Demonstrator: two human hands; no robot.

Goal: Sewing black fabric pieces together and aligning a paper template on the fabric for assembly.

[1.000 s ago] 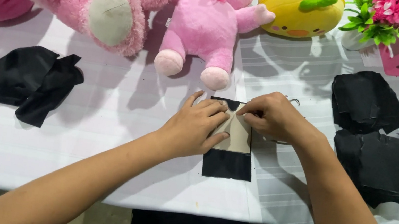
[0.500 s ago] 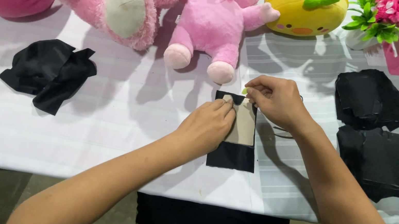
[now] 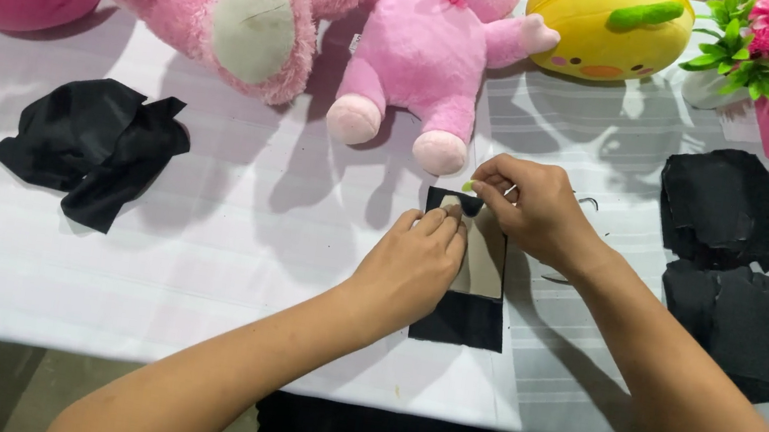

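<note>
On the white table [image 3: 199, 250], big pink plush toys [image 3: 234, 4] sat along the far edge, with black fabric piles [image 3: 745, 287] to the right and a black cloth [image 3: 94, 145] to the left. At the centre lay a black strip [image 3: 459, 317] bearing a beige card [image 3: 484, 260]. The left hand [image 3: 413, 265] pressed flat on the card. The right hand [image 3: 530, 212] pinched a small green bit [image 3: 468, 187] at the strip's far end.

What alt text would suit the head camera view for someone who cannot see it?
Two bare hands work a flat black fabric rectangle with a beige card piece on it: the left hand presses it down, the right hand pinches something small at its top edge. Pink plush toys sit behind on the white tablecloth.
</note>
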